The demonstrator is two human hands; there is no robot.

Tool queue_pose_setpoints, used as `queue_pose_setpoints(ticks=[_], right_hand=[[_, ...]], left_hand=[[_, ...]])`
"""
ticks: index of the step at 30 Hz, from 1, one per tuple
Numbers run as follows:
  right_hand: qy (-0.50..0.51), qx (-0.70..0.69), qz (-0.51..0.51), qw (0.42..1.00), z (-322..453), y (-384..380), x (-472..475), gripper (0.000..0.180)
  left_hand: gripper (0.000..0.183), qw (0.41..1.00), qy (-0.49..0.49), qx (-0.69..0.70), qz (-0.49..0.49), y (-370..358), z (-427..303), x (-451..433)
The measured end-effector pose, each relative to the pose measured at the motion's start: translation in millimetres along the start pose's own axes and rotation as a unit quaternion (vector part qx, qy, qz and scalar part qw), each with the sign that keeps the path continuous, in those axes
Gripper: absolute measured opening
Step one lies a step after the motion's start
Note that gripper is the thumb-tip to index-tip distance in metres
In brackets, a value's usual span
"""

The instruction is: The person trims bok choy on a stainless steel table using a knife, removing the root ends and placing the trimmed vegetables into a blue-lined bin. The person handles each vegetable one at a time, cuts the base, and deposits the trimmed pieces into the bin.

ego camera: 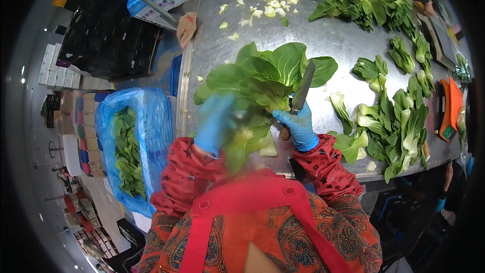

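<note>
My right hand [299, 123], in a blue glove, is closed round a knife [304, 87] whose blade points up and away from me. Its fingers also touch the base of a large leafy bok choy [278, 72]. My left hand [215, 121], gloved too and blurred by motion, is at the left side of the leaves; whether it grips anything cannot be told. Below and between the hands is more bok choy [244, 140], partly blurred. Trimmed white stem pieces [274, 3] are scattered further up the metal table [242, 51].
Bok choy heads [405, 121] are heaped at the right, with more [363, 3] along the far side. An orange object [451, 108] stands at the right edge. A crate lined with blue plastic [159, 121] holds greens at the left. People are partly visible at the right.
</note>
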State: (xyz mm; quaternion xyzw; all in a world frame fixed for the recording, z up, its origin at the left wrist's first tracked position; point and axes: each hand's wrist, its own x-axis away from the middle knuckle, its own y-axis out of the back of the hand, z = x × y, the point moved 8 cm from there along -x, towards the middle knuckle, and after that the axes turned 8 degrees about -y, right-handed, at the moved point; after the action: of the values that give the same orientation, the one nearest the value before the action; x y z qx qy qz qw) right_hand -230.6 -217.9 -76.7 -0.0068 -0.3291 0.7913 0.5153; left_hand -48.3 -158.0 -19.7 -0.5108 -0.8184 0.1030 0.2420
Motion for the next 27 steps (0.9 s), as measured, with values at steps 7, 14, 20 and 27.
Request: queue_pose_setpoints(ticks=[7, 14, 20, 27], right_hand=[[-0.077, -0.117, 0.0, 0.99, -24, 6, -1, 0.056], [-0.099, -0.054, 0.009, 0.994, -35, 10, -4, 0.05], [-0.189, -0.247, 0.102, 0.945, -48, -10, -6, 0.042], [-0.269, -0.274, 0.074, 0.92, -60, -29, 3, 0.04]], left_hand=[[0.007, 0.998, -0.025, -0.023, -0.05, 11, 0, 1], [0.01, 0.999, -0.031, 0.005, -0.037, 0, -6, 5], [0.027, 0.994, -0.048, -0.093, 0.03, -21, -11, 9], [0.028, 0.987, -0.027, -0.15, 0.051, -20, 0, 14]])
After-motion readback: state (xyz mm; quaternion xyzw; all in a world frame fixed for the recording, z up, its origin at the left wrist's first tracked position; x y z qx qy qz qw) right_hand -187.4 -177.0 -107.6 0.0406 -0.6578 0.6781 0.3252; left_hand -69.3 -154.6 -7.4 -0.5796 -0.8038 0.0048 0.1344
